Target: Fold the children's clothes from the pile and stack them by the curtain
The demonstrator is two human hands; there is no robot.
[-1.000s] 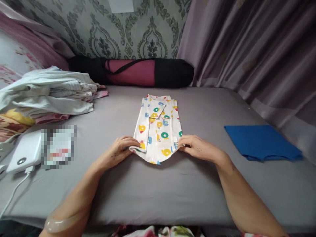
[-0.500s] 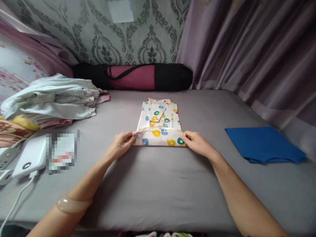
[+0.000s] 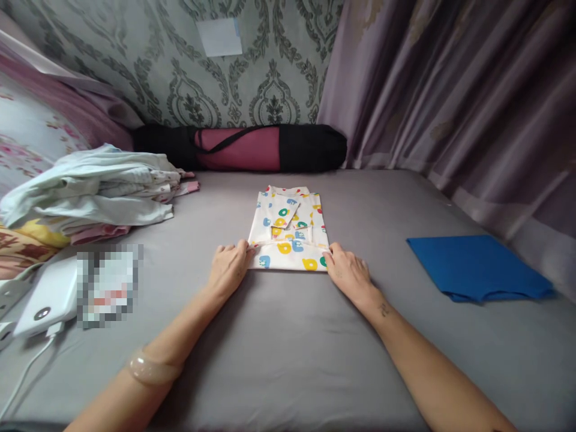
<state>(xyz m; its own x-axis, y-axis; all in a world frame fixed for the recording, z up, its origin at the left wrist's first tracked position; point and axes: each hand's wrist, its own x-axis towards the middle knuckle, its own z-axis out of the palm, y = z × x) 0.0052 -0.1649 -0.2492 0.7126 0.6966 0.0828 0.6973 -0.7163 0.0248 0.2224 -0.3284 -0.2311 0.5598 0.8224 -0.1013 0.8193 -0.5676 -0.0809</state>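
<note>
A white shirt (image 3: pixel 284 259) with a colourful letter-like print lies folded in the middle of the bed. Its collar points away from me, the sleeves are folded in across the body, and the near end is turned up as a flat band. My left hand (image 3: pixel 230 267) is closed at the left end of that band, fingertips on the cloth. At the right end, my right hand (image 3: pixel 348 267) pinches the fabric between thumb and fingers. Both hands rest low, close to the sheet.
A folded blue garment (image 3: pixel 481 267) lies to the right. On the left are a pile of pale clothes (image 3: pixel 103 186), a white power bank (image 3: pixel 47 303) with a cable, and a blurred packet (image 3: pixel 112 282). A black and maroon long bag (image 3: pixel 243 147) lies along the wall.
The turned-up band has come down flatter onto the shirt. Both hands have drawn slightly inward and turned more knuckles-up. The camera view has tilted up a little.
</note>
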